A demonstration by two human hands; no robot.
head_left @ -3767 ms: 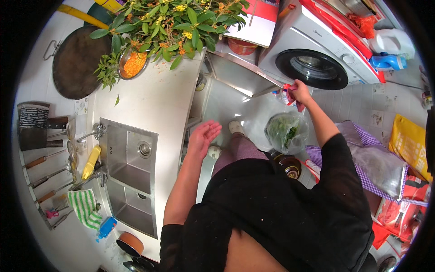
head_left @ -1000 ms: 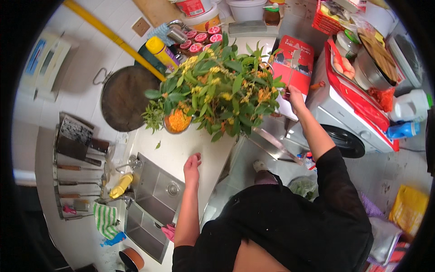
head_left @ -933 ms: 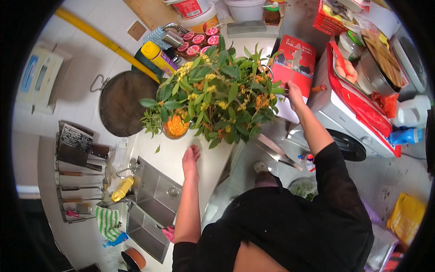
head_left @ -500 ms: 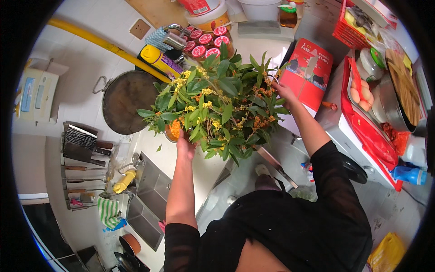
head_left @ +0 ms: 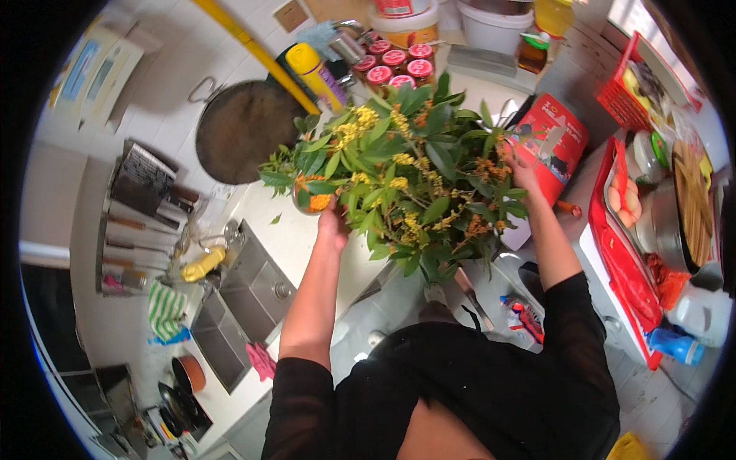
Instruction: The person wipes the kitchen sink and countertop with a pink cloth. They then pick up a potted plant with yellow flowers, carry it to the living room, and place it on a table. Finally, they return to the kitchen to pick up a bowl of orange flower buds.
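A large mound of leafy branches (head_left: 414,184) with yellow and orange flowers covers the counter (head_left: 253,203) edge. My left hand (head_left: 331,222) reaches into its lower left, beside a metal bowl of orange petals (head_left: 319,201); leaves hide the fingertips. At the mound's right side is my right hand (head_left: 521,169), fingers curled round something among the leaves that I cannot make out, in front of a red box (head_left: 553,138).
The double sink (head_left: 253,295) sits lower left, knives and utensils (head_left: 142,230) hanging beside it. Behind stand a round dark pan (head_left: 247,132), a yellow pole (head_left: 253,46) and lidded jars (head_left: 395,60). A cluttered washing machine (head_left: 613,253) is at right, with an open metal door (head_left: 471,295) below.
Since the earliest frame, my hands have risen to either side of the branches. In the last second my left hand moved up into the leaves; the view also shifted.
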